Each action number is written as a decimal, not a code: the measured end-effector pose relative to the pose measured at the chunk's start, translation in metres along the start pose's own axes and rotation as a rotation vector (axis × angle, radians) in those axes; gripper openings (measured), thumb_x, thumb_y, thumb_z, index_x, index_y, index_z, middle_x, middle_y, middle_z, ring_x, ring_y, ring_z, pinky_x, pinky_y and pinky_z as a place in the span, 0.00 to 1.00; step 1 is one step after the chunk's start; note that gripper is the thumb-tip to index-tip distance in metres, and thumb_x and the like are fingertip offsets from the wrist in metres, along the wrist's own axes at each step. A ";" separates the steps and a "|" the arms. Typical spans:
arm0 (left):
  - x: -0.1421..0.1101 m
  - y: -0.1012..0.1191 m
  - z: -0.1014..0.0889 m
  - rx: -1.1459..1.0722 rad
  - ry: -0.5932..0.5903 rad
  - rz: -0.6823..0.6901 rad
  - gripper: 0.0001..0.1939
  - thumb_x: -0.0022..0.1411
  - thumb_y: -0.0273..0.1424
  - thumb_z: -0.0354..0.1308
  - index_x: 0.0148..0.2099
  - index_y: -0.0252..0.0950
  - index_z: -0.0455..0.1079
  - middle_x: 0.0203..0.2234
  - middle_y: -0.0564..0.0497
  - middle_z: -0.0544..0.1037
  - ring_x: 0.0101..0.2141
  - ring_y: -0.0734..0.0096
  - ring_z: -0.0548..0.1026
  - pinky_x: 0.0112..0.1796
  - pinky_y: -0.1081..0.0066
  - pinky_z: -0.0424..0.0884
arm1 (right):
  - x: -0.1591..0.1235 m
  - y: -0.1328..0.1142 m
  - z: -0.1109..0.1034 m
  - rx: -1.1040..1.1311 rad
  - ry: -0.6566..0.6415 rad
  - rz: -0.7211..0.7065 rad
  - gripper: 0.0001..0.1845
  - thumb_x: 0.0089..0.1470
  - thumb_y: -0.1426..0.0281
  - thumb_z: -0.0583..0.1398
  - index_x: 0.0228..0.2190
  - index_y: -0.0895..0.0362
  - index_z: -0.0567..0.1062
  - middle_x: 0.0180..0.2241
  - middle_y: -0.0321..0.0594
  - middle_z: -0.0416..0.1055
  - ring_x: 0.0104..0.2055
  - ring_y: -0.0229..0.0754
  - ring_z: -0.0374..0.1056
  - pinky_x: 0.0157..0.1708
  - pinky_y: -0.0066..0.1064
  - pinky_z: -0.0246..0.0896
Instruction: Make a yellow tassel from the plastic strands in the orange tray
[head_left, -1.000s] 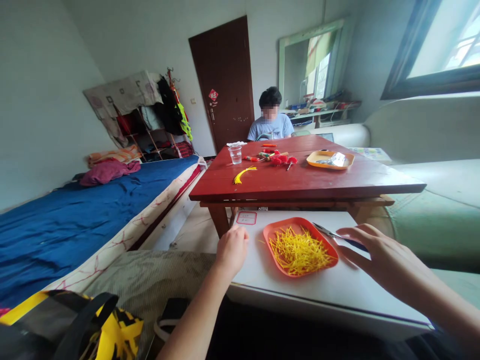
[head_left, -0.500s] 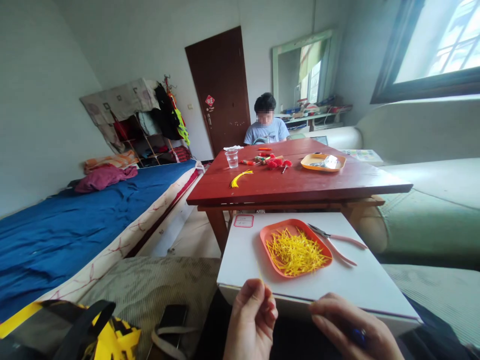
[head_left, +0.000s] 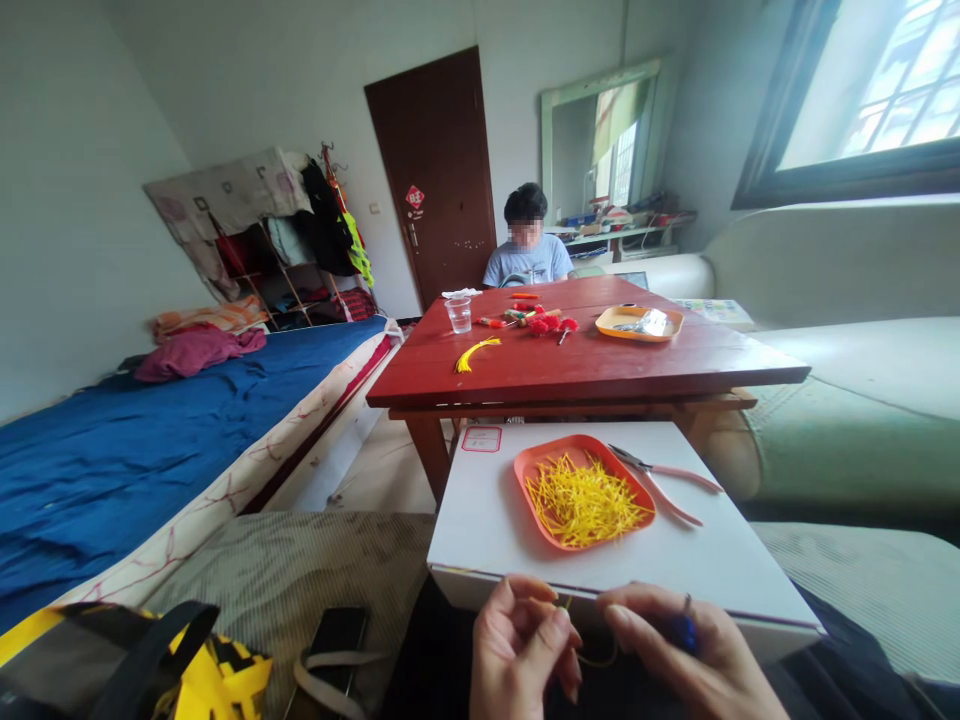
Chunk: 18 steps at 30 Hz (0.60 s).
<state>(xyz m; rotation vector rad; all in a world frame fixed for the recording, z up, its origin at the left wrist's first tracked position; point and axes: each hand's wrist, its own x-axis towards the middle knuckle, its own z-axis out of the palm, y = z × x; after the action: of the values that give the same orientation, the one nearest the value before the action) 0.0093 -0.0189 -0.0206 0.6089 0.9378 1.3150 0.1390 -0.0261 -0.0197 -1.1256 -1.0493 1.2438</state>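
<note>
My left hand and my right hand meet at the bottom of the view, just below the front edge of a white box on my lap. Both pinch a thin yellowish strand that runs between them. A small blue thing shows under my right fingers; I cannot make it out. On the box lies an orange tray heaped with short yellow strands. Pink-handled pliers lie beside the tray on the right.
A red wooden table stands beyond the box with a plastic cup, a yellow tassel, red bits and an orange tray. A person in a grey shirt sits behind it. A blue bed lies left, a phone bottom left.
A second ago my hands were over the box, the right reaching by the pliers. Both have drawn back below the box's front edge and now pinch a strand together.
</note>
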 end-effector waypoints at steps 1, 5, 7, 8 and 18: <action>-0.001 -0.001 0.000 0.036 -0.011 0.021 0.19 0.35 0.37 0.70 0.27 0.33 0.66 0.11 0.58 0.71 0.09 0.85 0.62 0.11 0.84 0.57 | 0.001 0.001 0.001 0.053 -0.030 0.041 0.11 0.39 0.60 0.64 0.18 0.54 0.77 0.18 0.36 0.71 0.22 0.38 0.63 0.25 0.25 0.59; -0.004 -0.001 0.001 0.138 -0.020 0.072 0.20 0.36 0.39 0.69 0.28 0.34 0.65 0.12 0.58 0.70 0.10 0.85 0.62 0.13 0.84 0.56 | 0.003 0.003 0.006 0.166 -0.043 0.142 0.14 0.37 0.58 0.65 0.18 0.57 0.77 0.15 0.35 0.67 0.20 0.35 0.59 0.22 0.25 0.55; -0.006 -0.002 0.002 0.173 -0.016 0.104 0.20 0.37 0.40 0.68 0.28 0.34 0.65 0.12 0.58 0.70 0.11 0.85 0.62 0.13 0.84 0.56 | 0.002 0.001 0.007 0.146 -0.003 0.178 0.16 0.36 0.57 0.66 0.18 0.59 0.76 0.13 0.31 0.60 0.18 0.31 0.51 0.18 0.23 0.48; -0.007 -0.002 0.002 0.190 -0.013 0.120 0.20 0.37 0.41 0.68 0.28 0.34 0.65 0.12 0.58 0.70 0.11 0.85 0.62 0.14 0.83 0.56 | 0.002 0.000 0.007 0.135 0.011 0.193 0.17 0.36 0.57 0.66 0.17 0.59 0.76 0.12 0.29 0.57 0.17 0.30 0.47 0.16 0.22 0.44; -0.009 -0.006 0.000 0.355 -0.025 0.156 0.20 0.39 0.43 0.66 0.26 0.36 0.63 0.12 0.58 0.67 0.12 0.83 0.59 0.16 0.79 0.53 | 0.002 -0.003 0.006 0.201 0.056 0.248 0.20 0.32 0.55 0.67 0.18 0.60 0.75 0.13 0.26 0.49 0.18 0.28 0.39 0.17 0.23 0.33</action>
<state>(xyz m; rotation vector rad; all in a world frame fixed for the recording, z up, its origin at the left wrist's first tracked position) 0.0127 -0.0292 -0.0238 0.9862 1.1312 1.2830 0.1340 -0.0241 -0.0156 -1.1504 -0.7396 1.4697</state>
